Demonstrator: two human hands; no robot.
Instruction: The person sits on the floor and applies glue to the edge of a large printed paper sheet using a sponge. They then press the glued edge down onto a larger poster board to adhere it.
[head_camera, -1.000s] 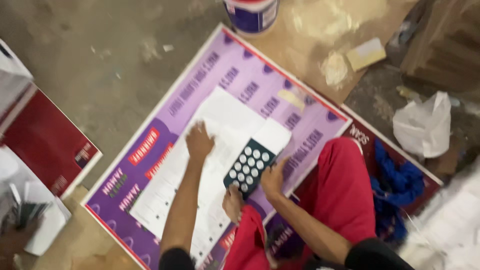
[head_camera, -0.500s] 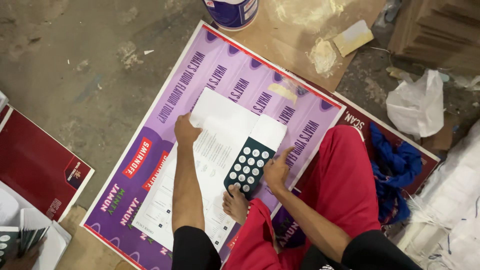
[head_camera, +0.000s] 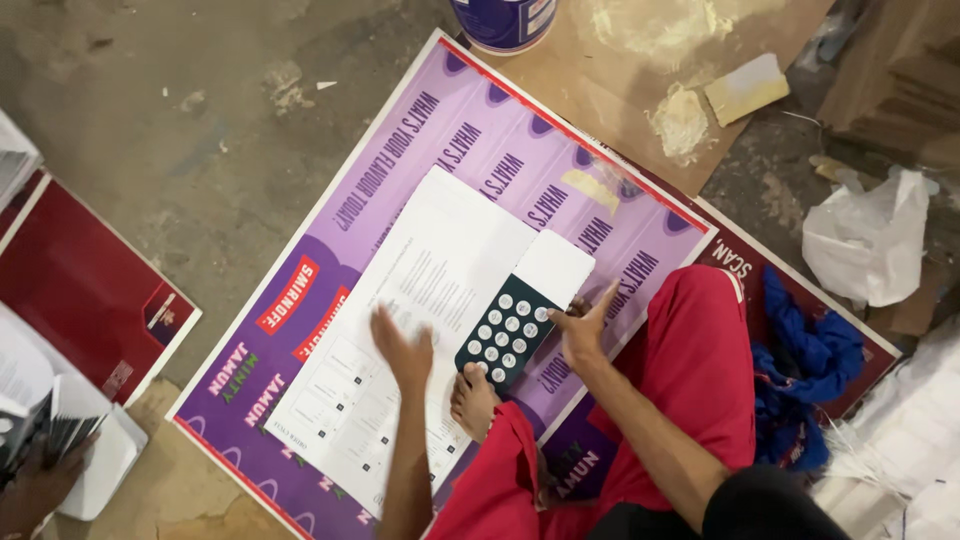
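- Two hands work one white sheet (head_camera: 440, 300) lying on the purple board (head_camera: 400, 170).
- Left hand (head_camera: 405, 350), open, has slid down the sheet from its far edge, gripping nothing.
- Right hand (head_camera: 582, 325) stays pressed, fingers spread, beside the dark dotted panel (head_camera: 505, 332).

Soft, even, moderately bright light; shadows are faint. The left hand (head_camera: 402, 352) is motion-blurred, the glossy purple printed board (head_camera: 520, 150) shows slight sheen, and frame corners look softer.
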